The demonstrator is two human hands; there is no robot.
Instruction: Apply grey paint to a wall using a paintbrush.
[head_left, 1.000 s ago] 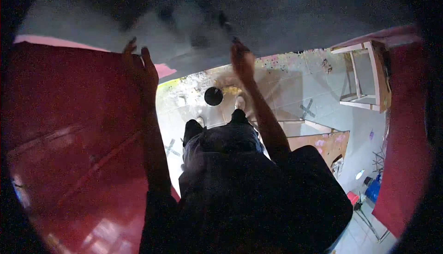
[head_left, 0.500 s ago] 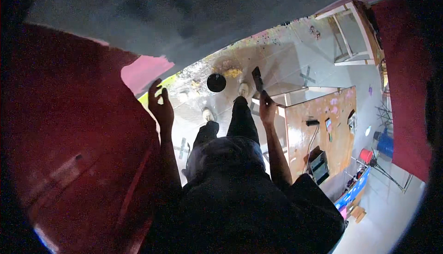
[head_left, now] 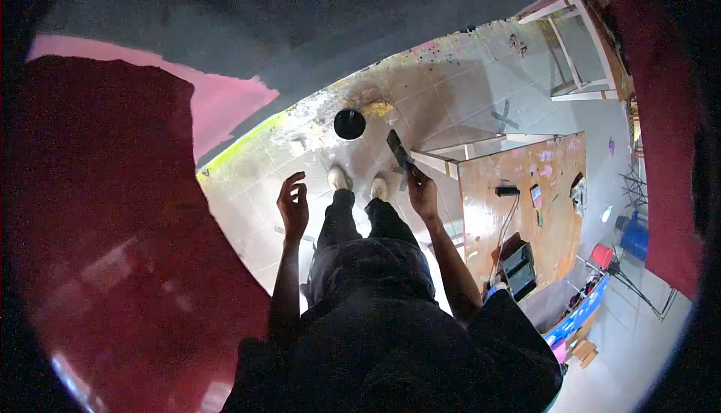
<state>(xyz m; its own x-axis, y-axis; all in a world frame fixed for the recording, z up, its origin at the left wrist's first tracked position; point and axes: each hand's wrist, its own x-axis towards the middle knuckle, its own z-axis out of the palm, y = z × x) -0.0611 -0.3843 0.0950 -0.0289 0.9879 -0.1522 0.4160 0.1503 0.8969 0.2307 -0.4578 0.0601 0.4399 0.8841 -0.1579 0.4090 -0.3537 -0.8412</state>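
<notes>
My right hand (head_left: 423, 192) grips a dark, flat paintbrush (head_left: 395, 143) by its handle, and its wide end points away from me over the floor. Loosely curled, my left hand (head_left: 294, 206) hangs with fingers apart and nothing visible in it. On the floor ahead of my feet stands a round container (head_left: 349, 125), dark inside. The wall in front carries dark grey paint (head_left: 225, 15), with a pink patch (head_left: 229, 109) below it and a dark red surface (head_left: 113, 173) at the left.
At my right stands a paint-stained wooden table (head_left: 488, 233) bearing a paint roller (head_left: 508, 191), another brush (head_left: 535, 195) and a dark tray (head_left: 518, 269). Beyond it are a white-legged table (head_left: 578, 60), a red bucket (head_left: 601, 255) and a blue container (head_left: 635, 239). Paint spatters the tiled floor (head_left: 259, 161).
My left hand has come away from the wall toward my body. My right hand and the brush have shifted slightly left and back. My feet now stand closer to level.
</notes>
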